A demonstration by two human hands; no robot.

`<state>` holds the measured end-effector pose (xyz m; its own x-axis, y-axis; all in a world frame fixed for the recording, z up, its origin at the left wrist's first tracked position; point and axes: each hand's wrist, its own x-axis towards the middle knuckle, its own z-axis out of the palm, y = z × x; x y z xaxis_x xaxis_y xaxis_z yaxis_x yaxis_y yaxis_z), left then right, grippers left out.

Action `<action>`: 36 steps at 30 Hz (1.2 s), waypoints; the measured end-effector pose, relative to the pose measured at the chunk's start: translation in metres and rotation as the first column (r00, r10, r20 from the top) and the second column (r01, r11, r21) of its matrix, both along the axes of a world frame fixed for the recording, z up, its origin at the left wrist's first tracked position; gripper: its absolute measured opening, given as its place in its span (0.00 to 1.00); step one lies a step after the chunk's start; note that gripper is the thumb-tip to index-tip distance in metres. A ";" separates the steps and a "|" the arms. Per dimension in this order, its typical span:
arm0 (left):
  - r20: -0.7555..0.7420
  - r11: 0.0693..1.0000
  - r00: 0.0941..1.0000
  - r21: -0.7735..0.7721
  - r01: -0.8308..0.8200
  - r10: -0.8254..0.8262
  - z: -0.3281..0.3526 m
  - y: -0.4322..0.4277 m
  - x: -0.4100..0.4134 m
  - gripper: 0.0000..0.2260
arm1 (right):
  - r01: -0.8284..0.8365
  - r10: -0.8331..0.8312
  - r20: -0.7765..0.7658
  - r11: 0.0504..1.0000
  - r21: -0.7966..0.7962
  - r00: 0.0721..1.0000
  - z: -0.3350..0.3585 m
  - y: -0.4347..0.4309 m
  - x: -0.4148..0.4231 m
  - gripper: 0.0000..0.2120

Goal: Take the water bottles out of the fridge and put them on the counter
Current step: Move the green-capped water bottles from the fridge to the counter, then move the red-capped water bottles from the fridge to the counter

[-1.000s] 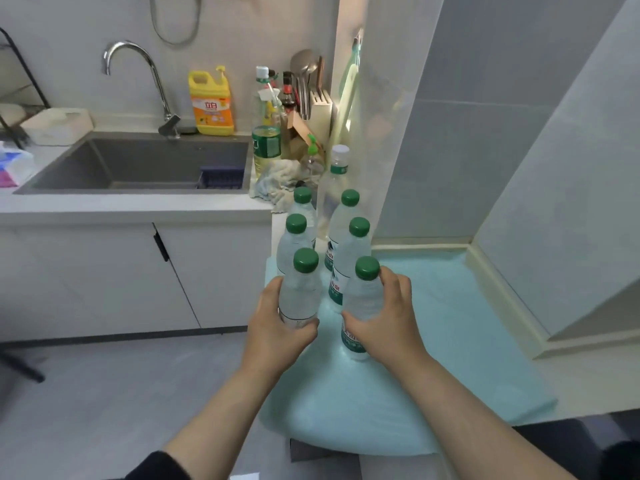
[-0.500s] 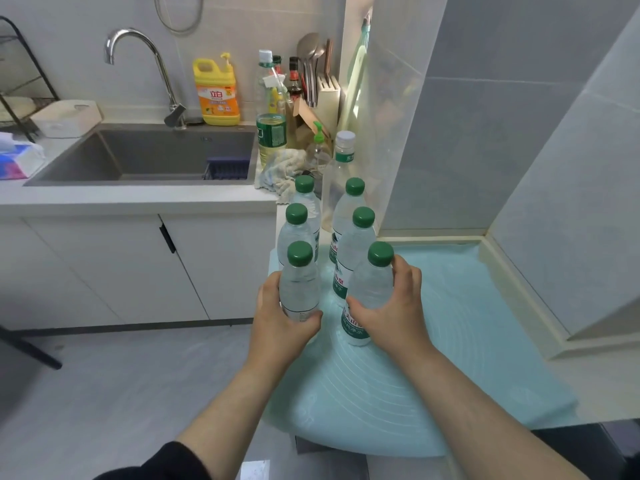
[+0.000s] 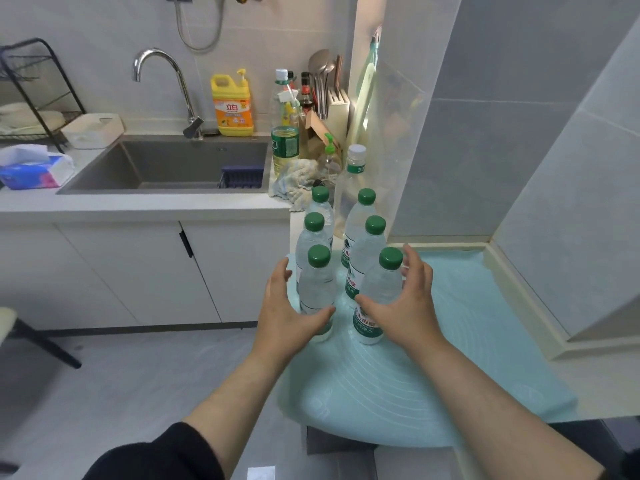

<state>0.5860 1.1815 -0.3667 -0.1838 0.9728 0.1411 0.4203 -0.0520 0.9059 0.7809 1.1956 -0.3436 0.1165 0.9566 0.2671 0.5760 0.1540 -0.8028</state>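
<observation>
Several clear water bottles with green caps stand in two rows on a pale blue mat (image 3: pixel 450 358) on the counter. The nearest left bottle (image 3: pixel 317 289) and nearest right bottle (image 3: pixel 381 289) stand upright on the mat. My left hand (image 3: pixel 287 313) is open beside the left bottle, fingers spread, thumb just at its lower side. My right hand (image 3: pixel 405 303) is open around the right bottle without gripping it. Behind them stand the other bottles (image 3: pixel 367 251). No fridge is in view.
A taller white-capped bottle (image 3: pixel 353 181) stands behind the rows. To the left are a sink (image 3: pixel 166 168), a tap (image 3: pixel 162 84), a yellow detergent jug (image 3: pixel 232 105), a cloth (image 3: pixel 294 181) and a tissue pack (image 3: pixel 31 168). Grey tiled walls rise at the right.
Both hands have let go of the two nearest bottles and opened, drawing slightly back. The bottles now stand on the mat on their own.
</observation>
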 end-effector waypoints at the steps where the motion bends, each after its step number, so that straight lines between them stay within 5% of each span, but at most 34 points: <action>1: -0.030 0.999 1.000 0.038 -0.002 0.003 0.014 -0.001 -0.008 0.48 | 0.001 -0.001 -0.002 1.000 0.027 1.000 0.013 -0.002 0.000 0.48; 6: -0.264 0.914 0.964 0.398 0.074 0.036 0.130 -0.019 -0.059 0.45 | -0.042 0.010 0.100 0.943 0.329 0.995 0.118 -0.024 -0.016 0.46; 9: -0.283 0.819 0.951 0.571 0.059 0.128 0.204 -0.049 -0.089 0.42 | -0.116 0.072 0.113 0.880 0.460 0.991 0.181 -0.048 -0.039 0.44; 16: -0.253 0.692 0.912 0.720 -0.046 0.324 0.317 -0.145 -0.131 0.39 | -0.252 0.270 0.069 0.738 0.626 0.960 0.278 -0.093 -0.091 0.42; 21: -0.295 0.559 0.793 0.826 -0.069 0.533 0.370 -0.226 -0.153 0.35 | -0.368 0.459 0.081 0.582 0.726 0.885 0.330 -0.132 -0.138 0.39; 27: -0.303 0.414 0.612 0.909 -0.044 0.730 0.431 -0.363 -0.179 0.33 | -0.461 0.731 0.092 0.322 0.827 0.676 0.383 -0.217 -0.215 0.37; 36: -0.248 0.264 0.144 0.958 -0.108 0.958 0.471 -0.607 -0.204 0.31 | -0.425 0.957 0.139 -0.018 0.905 0.256 0.427 -0.406 -0.341 0.35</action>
